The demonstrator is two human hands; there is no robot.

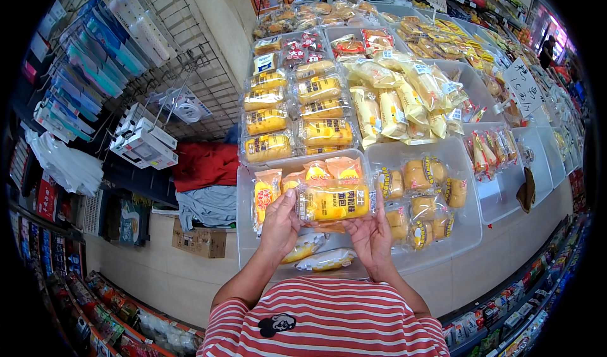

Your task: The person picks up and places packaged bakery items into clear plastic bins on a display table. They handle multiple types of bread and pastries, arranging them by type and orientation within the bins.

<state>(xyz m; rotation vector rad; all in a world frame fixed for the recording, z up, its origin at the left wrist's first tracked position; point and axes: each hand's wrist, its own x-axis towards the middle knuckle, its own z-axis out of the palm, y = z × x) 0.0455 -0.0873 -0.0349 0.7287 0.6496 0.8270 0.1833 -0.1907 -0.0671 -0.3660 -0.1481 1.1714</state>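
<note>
A packaged loaf of bread in clear and yellow wrapping (pixel 334 201) is held level between both hands above a clear plastic bin (pixel 243 215). My left hand (pixel 280 225) grips its left end, thumb on the front. At its lower right edge, my right hand (pixel 371 239) supports it with the fingers partly behind the wrapper. Orange-wrapped breads (pixel 268 193) lie behind and to the left of the loaf. Two white and yellow packets (pixel 327 260) rest in the bin's near part. Beyond, similar yellow-labelled loaves (pixel 267 121) are arranged in columns.
Right of the bin stands another plastic bin (pixel 467 234) with round wrapped buns (pixel 424 173). Cream-coloured bread packets (pixel 393 106) are piled farther back. At left are a wire rack (pixel 208 65) with hanging goods, folded cloths (pixel 206 167) and a cardboard box (pixel 199 241). Stocked shelves (pixel 517 290) curve along the lower right.
</note>
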